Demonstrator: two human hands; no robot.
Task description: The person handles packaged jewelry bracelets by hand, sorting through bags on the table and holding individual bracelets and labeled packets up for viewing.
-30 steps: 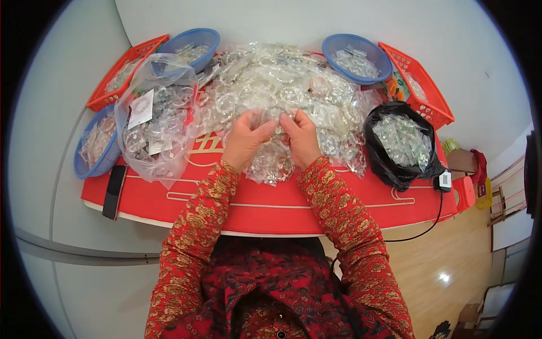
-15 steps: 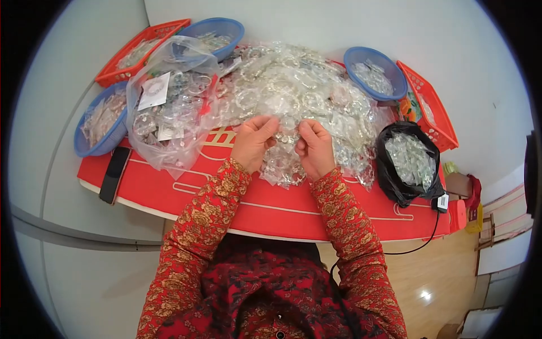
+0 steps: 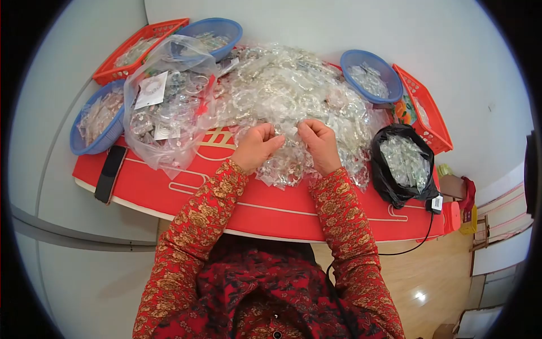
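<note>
Packets (image 3: 282,85) of clear plastic lie heaped on the red tabletop (image 3: 271,212). At their near side, the left hand (image 3: 255,149) and right hand (image 3: 322,148) sit apart, fingers curled — whether either grips a packet, I cannot tell.

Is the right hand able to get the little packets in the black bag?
Probably yes: the black bag is open on top, with packets showing, and the right hand looks close, with only the pile's edge between.
</note>
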